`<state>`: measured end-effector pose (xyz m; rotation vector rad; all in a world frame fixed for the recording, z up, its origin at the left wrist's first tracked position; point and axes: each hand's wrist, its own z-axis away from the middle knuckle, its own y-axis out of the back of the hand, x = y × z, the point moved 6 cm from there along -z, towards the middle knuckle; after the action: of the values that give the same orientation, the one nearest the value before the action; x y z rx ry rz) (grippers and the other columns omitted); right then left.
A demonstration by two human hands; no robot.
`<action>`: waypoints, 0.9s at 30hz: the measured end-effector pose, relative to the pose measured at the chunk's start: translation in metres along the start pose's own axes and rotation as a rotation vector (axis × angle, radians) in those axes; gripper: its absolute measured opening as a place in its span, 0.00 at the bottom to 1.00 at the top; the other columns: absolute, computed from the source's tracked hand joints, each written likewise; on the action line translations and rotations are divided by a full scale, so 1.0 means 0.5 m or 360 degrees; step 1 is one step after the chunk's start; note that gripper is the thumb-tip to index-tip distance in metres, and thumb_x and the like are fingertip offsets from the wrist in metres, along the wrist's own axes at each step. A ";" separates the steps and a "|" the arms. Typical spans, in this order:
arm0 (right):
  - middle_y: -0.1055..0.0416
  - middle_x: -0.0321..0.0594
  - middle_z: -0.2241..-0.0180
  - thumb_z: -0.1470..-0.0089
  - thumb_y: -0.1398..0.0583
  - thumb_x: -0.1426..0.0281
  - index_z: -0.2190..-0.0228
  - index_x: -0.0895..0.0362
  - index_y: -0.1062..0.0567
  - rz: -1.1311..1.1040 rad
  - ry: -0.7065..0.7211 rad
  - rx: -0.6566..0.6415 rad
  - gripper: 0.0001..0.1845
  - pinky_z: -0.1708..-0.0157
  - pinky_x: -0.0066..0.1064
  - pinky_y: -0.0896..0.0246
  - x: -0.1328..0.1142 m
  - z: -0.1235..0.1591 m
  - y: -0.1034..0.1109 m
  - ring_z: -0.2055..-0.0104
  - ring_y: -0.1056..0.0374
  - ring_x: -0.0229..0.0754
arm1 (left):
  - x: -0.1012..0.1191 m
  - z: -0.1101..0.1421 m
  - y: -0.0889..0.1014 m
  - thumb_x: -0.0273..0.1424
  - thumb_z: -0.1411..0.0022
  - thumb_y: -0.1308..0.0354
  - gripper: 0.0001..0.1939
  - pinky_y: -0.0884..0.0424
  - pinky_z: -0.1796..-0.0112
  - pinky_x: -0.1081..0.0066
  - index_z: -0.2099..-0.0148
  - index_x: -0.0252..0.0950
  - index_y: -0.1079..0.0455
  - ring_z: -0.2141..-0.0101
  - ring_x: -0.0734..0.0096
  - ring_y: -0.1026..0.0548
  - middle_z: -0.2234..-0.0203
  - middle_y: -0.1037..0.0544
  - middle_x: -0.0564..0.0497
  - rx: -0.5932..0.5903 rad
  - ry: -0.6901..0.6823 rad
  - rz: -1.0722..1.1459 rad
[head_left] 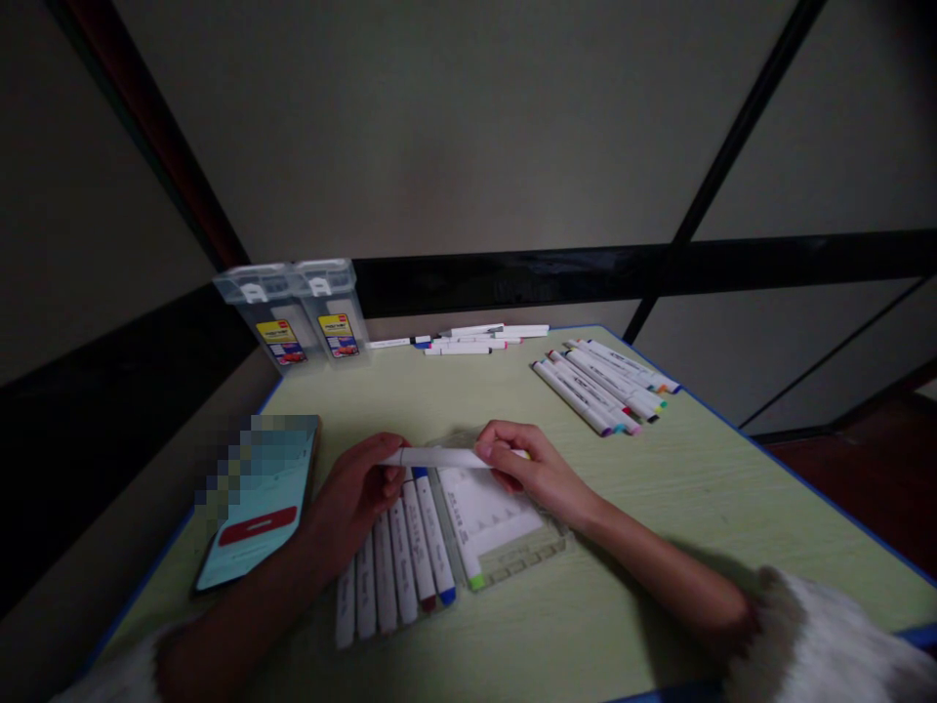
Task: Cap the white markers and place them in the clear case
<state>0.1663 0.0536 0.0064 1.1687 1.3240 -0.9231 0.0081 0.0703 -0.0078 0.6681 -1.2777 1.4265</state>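
Observation:
A white marker (443, 458) lies level between my two hands. My left hand (370, 483) pinches its left end, and my right hand (523, 464) is closed round its right end, where a bit of yellow shows. Below them an open clear plastic case (523, 566) rests on the table. Its left half holds several white markers (385, 571) side by side, some with blue or dark red ends; my left hand covers their upper parts. In the right half is a single marker with a green end (463, 532), next to a white sheet (498, 513).
A phone (260, 517) with a lit screen lies at the left. Two clear marker boxes (293, 312) stand at the back left. Loose markers (468, 340) lie along the back edge, and a group of markers (600, 386) lies at the back right. A wall (468, 146) rises behind the table.

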 end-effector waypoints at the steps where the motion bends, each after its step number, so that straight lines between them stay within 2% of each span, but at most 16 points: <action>1: 0.46 0.27 0.89 0.53 0.45 0.64 0.81 0.57 0.36 0.0001 0.0003 -0.0001 0.12 0.83 0.25 0.58 -0.001 0.000 0.000 0.86 0.52 0.30 | 0.000 0.000 0.000 0.27 0.52 0.44 0.05 0.48 0.87 0.83 0.77 0.32 0.36 0.87 0.84 0.41 0.89 0.39 0.60 -0.0003 -0.0002 0.0001; 27: 0.45 0.28 0.89 0.52 0.46 0.64 0.81 0.57 0.37 0.0048 0.0033 -0.0026 0.12 0.83 0.25 0.58 0.000 0.001 -0.001 0.85 0.52 0.30 | -0.001 -0.002 0.000 0.26 0.51 0.46 0.06 0.48 0.88 0.83 0.78 0.32 0.37 0.87 0.84 0.41 0.89 0.39 0.59 -0.0001 0.0010 0.0026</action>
<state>0.1660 0.0529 0.0065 1.1852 1.3249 -0.8789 0.0083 0.0713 -0.0085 0.6535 -1.2811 1.4404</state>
